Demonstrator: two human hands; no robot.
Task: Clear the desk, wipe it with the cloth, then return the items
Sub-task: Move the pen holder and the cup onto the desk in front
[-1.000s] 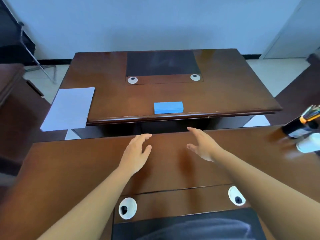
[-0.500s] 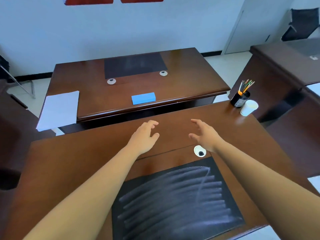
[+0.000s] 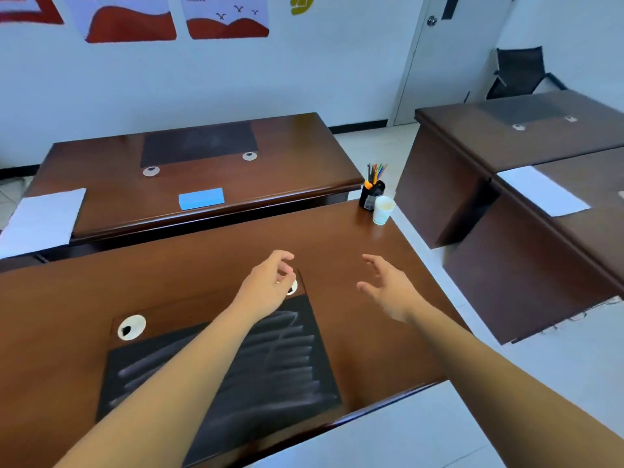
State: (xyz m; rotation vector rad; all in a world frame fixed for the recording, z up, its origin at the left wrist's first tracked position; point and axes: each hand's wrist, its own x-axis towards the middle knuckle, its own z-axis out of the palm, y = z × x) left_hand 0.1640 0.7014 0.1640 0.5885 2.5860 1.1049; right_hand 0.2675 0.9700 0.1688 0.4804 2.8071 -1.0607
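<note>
Head view: both hands are seen held above the near worktop [image 3: 337, 238], nothing held. The left hand [image 3: 266, 285] is loosely curled over the right cable grommet, fingers relaxed, empty; whether the surface is touched cannot be told. The right hand [image 3: 388, 288] is spread wide, fingers apart, empty, set over bare wood toward the right edge.

A pen holder [image 3: 371, 194] and a paper cup [image 3: 383, 209] are placed at the far right corner of the near worktop, touching or just beside each other. A black mat [image 3: 287, 383] is laid near the front edge, with a second grommet [image 3: 131, 327] at its far left corner. A blue cloth [image 3: 201, 198] is seen on the far worktop's near edge, with a white sheet [image 3: 40, 217] overhanging its left edge.

Step judged: clearing is likely in hand, since cup and holder are not yet removed and the cloth lies untouched. The next move calls for a long reach to the far right corner, with the holder gripped upright so no pens are spilled.
</note>
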